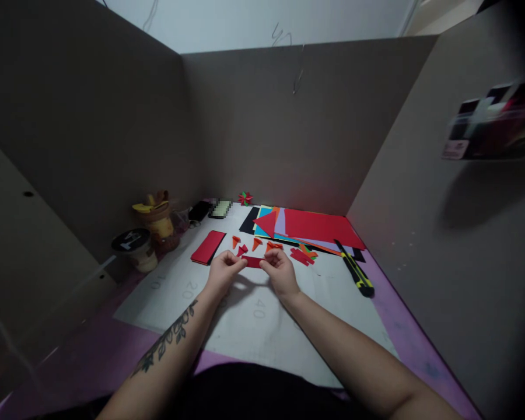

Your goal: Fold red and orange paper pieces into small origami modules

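Observation:
A small red paper strip (253,262) is stretched between my two hands, above the white sheet. My left hand (226,269) pinches its left end between thumb and fingers. On the right end, my right hand (280,269) grips it the same way, the other fingers curled. Just behind the hands lie folded orange paper pieces (256,243) and a folded red piece (242,250). Small red paper strips (302,256) lie right of my right hand, with orange and green ones by them. A stack of red paper (209,247) lies left of my left hand.
Large coloured sheets (321,227) are piled at the back right. A yellow-black utility knife (355,269) lies at the right. Leftward stand a lidded cup (135,249) and a yellow container (157,221). A red-green paper star (245,199) sits at the back. Grey panels (266,128) enclose the table.

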A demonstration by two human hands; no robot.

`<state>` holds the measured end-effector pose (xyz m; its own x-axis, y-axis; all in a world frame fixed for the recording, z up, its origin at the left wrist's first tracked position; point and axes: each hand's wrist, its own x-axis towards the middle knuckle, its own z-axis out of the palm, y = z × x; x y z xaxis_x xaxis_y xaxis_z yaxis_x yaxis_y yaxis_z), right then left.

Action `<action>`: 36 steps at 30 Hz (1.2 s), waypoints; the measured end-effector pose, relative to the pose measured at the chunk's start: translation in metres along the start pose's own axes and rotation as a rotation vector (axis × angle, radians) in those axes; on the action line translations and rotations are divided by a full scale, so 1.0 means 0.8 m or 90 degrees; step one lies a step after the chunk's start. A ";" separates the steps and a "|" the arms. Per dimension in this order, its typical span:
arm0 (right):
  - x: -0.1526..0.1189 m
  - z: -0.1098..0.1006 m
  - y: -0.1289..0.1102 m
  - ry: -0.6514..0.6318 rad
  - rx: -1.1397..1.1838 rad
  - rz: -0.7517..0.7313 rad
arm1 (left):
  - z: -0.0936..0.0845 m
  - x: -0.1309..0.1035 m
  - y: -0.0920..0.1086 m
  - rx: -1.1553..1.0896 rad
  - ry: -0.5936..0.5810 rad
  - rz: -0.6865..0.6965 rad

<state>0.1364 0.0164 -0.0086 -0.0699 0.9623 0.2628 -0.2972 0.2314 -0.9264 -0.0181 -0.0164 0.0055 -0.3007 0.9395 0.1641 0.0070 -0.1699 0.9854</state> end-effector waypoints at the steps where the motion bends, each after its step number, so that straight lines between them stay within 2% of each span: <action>1: 0.000 0.000 0.000 0.001 0.001 0.001 | 0.001 0.000 0.001 -0.018 -0.002 -0.001; 5: 0.000 0.000 0.003 -0.001 -0.005 -0.003 | 0.001 0.000 0.001 -0.065 -0.027 -0.023; 13: 0.001 -0.002 0.004 -0.003 -0.085 -0.015 | -0.004 0.006 -0.011 -0.010 -0.023 -0.056; 21: 0.001 0.003 -0.009 0.010 -0.097 -0.017 | -0.001 0.005 0.002 -0.027 -0.004 -0.066; 28: 0.000 0.005 -0.013 0.013 -0.150 -0.078 | -0.001 0.004 0.008 -0.087 -0.011 -0.093; 36: -0.009 0.006 -0.027 0.004 -0.306 -0.183 | -0.008 0.008 0.003 -0.108 -0.036 -0.141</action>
<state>0.1386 0.0036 0.0104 -0.0441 0.8515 0.5224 0.1646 0.5220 -0.8369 -0.0259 -0.0125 0.0086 -0.2231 0.9737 -0.0466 -0.2141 -0.0023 0.9768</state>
